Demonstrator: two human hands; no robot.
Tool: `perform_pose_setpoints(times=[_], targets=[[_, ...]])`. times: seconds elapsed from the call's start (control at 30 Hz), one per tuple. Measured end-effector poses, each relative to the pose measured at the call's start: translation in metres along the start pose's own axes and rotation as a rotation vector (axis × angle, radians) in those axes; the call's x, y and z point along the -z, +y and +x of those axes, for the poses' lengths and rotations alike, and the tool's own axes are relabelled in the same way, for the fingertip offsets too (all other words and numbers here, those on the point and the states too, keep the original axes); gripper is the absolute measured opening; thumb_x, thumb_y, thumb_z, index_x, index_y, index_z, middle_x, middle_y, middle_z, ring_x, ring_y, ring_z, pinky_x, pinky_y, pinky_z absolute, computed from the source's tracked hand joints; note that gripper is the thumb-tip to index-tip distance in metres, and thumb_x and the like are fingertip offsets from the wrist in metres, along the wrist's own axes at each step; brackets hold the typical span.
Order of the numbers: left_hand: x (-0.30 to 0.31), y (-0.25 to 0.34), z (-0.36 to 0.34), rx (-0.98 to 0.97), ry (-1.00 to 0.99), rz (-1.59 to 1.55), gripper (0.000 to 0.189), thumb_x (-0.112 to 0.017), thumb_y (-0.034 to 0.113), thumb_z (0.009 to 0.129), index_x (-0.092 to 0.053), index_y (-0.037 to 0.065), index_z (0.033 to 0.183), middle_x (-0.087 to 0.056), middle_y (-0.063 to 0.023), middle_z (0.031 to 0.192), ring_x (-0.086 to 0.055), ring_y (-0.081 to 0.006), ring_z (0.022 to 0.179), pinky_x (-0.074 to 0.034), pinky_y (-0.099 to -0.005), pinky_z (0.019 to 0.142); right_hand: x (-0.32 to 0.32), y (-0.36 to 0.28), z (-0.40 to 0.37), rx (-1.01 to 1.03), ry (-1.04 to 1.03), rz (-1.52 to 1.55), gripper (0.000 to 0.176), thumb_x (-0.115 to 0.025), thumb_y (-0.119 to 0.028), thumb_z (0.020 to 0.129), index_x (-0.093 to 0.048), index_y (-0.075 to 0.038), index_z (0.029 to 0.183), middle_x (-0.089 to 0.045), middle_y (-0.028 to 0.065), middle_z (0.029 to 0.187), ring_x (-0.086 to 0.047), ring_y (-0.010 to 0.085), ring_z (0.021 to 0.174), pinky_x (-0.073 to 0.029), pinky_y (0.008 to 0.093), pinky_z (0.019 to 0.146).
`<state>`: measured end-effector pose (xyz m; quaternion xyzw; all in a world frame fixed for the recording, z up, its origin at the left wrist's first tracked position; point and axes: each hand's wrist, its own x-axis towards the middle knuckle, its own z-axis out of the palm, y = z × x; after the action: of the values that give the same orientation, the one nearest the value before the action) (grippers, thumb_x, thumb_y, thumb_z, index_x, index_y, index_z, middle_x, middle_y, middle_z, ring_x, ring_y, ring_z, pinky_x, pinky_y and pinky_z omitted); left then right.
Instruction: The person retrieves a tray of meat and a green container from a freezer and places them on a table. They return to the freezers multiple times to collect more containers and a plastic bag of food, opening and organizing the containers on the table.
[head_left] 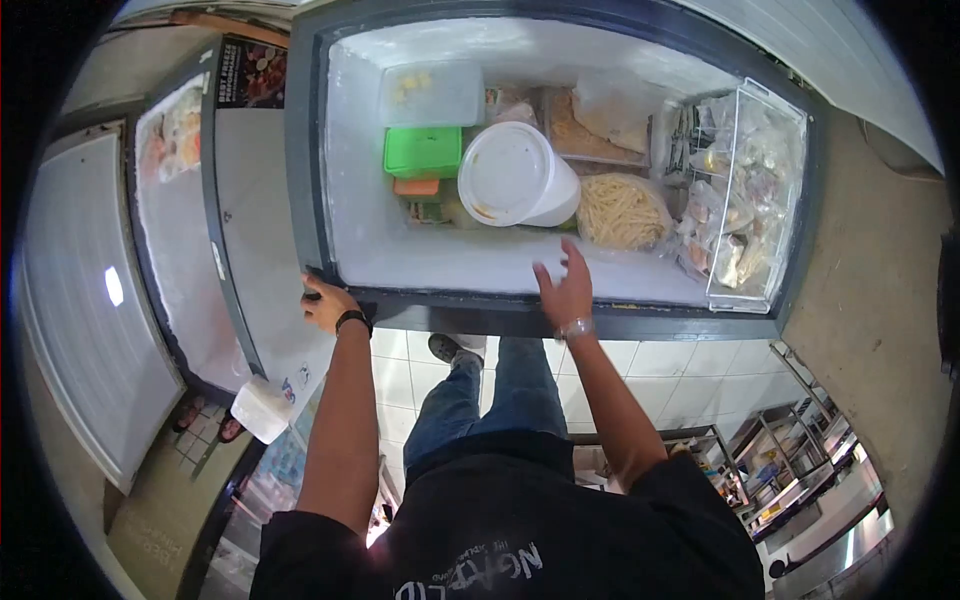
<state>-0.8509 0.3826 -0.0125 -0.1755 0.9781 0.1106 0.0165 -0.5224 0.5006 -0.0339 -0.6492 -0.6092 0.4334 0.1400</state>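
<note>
I stand over an open chest freezer point(500, 310). My left hand point(325, 303), with a black band on the wrist, grips the freezer's near left corner. My right hand point(563, 288), wearing a watch, is open with fingers spread above the near rim, holding nothing. Just beyond it lie a bag of pale fries point(622, 212) and a large white round tub point(515, 176) on its side. Behind those sit a green lidded box point(423, 151), an orange box point(416, 187) and a clear container point(432, 95).
A wire basket point(745, 200) full of bagged food hangs at the freezer's right end. The slid-aside lid point(255, 220) and a second freezer point(85, 300) are on the left. A small white container point(262, 408) rests there. Metal racks point(790, 470) stand at lower right on tiled floor.
</note>
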Motion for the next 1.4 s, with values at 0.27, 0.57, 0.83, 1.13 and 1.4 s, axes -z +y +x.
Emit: perform_pose_setpoints(times=[0.27,0.57,0.83,1.13,1.4], targets=[[-0.004,0.0,0.005,0.002,0.024,0.002,0.091,-0.027,0.077,0.082,-0.045,0.001,0.128,-0.046,-0.0235,0.124,-0.053,-0.045,0.106,-0.044,-0.0556,0.085,-0.092,0.013,0.143,-0.541,0.1,-0.05,0.065,-0.082,-0.034,0.063,-0.051,0.0,0.109,-0.06,0.0209,0.106,-0.062,0.0346,0.093,-0.05,0.0395,0.082],[-0.003,-0.001,0.007,0.015,0.013,0.019,0.086,-0.031,0.076,0.083,-0.047,0.004,0.126,-0.047,-0.0216,0.122,-0.053,-0.0431,0.106,-0.045,-0.0537,0.083,-0.065,0.057,0.151,-0.634,-0.066,0.446,0.031,-0.065,0.002,0.071,-0.052,-0.001,0.099,-0.062,0.0144,0.095,-0.066,0.0303,0.08,-0.058,0.042,0.056],[-0.008,-0.004,0.013,0.067,-0.012,0.033,0.08,-0.033,0.075,0.083,-0.049,0.009,0.125,-0.044,-0.0182,0.124,-0.049,-0.0399,0.11,-0.044,-0.0521,0.083,0.068,0.04,0.144,-0.66,-0.211,0.561,0.026,-0.062,-0.001,0.08,-0.053,0.0,0.105,-0.06,0.0142,0.1,-0.063,0.0277,0.083,-0.058,0.0395,0.065],[0.006,0.008,0.005,0.049,-0.006,-0.018,0.077,-0.036,0.07,0.085,-0.048,0.006,0.125,-0.046,-0.0201,0.124,-0.05,-0.0411,0.109,-0.043,-0.0501,0.088,0.17,0.055,0.115,-0.597,0.032,0.569,0.03,-0.057,0.003,0.083,-0.049,-0.001,0.112,-0.06,0.0132,0.105,-0.063,0.0283,0.092,-0.057,0.0426,0.075],[-0.001,0.002,0.008,0.038,0.036,-0.01,0.074,-0.038,0.072,0.083,-0.051,0.009,0.12,-0.047,-0.0147,0.122,-0.051,-0.0366,0.106,-0.047,-0.0494,0.079,0.144,0.054,0.13,-0.557,-0.005,0.456,0.038,-0.061,0.0,0.079,-0.048,0.003,0.115,-0.06,0.0123,0.102,-0.063,0.0243,0.079,-0.054,0.0357,0.06]])
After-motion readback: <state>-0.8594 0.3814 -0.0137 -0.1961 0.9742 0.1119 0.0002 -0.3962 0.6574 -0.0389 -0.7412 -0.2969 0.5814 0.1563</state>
